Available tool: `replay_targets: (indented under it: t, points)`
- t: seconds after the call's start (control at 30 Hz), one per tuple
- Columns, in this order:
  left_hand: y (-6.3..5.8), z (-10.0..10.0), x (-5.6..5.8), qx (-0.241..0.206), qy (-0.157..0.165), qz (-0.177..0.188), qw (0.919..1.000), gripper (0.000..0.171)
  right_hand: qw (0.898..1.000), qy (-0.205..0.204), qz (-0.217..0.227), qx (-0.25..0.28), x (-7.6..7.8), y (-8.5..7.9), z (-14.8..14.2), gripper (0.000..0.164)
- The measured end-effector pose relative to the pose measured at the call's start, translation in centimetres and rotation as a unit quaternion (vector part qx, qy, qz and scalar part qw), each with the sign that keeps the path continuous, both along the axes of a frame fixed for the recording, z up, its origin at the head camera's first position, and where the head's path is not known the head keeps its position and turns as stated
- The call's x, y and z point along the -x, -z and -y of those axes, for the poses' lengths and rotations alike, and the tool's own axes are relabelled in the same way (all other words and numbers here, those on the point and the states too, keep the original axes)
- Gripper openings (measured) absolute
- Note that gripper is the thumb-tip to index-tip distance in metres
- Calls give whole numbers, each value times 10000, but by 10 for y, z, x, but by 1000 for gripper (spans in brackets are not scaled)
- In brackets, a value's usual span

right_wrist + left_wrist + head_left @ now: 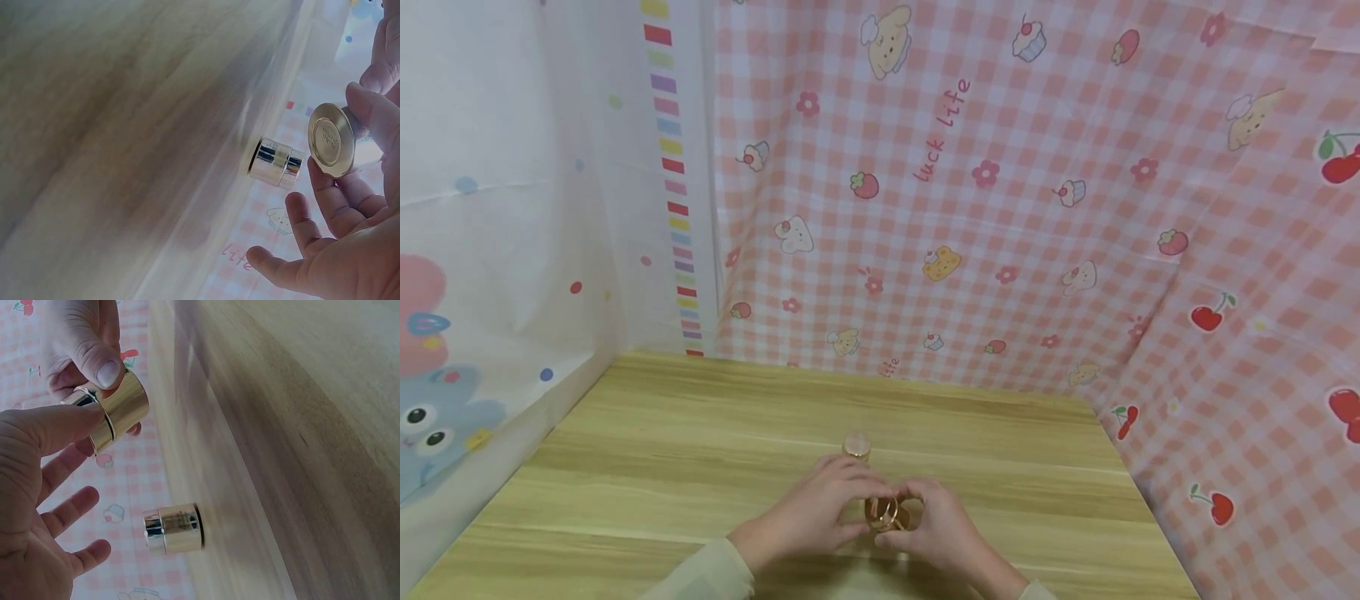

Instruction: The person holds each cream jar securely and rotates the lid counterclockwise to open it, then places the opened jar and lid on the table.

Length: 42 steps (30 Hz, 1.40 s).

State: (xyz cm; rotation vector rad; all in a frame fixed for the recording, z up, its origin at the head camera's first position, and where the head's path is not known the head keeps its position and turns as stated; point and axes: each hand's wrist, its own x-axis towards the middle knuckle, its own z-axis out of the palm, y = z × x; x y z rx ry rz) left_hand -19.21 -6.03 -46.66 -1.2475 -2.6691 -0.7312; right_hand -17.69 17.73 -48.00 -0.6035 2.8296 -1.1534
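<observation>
A small shiny gold cosmetic jar is held between both hands, clear of the table. My left hand pinches its narrower cap end with thumb and forefinger; the other fingers spread loosely in the left wrist view. The right hand grips the wider body from the other side, thumb lying along the gold wall. In the right wrist view the jar's round base faces the camera and bears small markings. Beyond the left hand, a second gold jar stands upright on the table, its cap on.
The wood-grain table carries the second jar near its middle. Pink checked cloth hangs along the back and right edges. White printed cloth hangs on the left.
</observation>
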Motion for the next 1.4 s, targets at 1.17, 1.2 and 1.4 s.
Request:
replay_targets:
  t: [1.17,1.2,1.4]
  points:
    - [0,-4,-1,193,-21,-314,9993,59,9998,-116,-114,-71,-1,2,-2,45]
    - [-1,-4,-1,199,-32,-319,9993,58,9998,-122,-129,-86,-1,2,-2,45]
    - [-2,-4,-3,172,-71,-292,9994,53,9998,-148,-61,-69,0,4,-3,44]
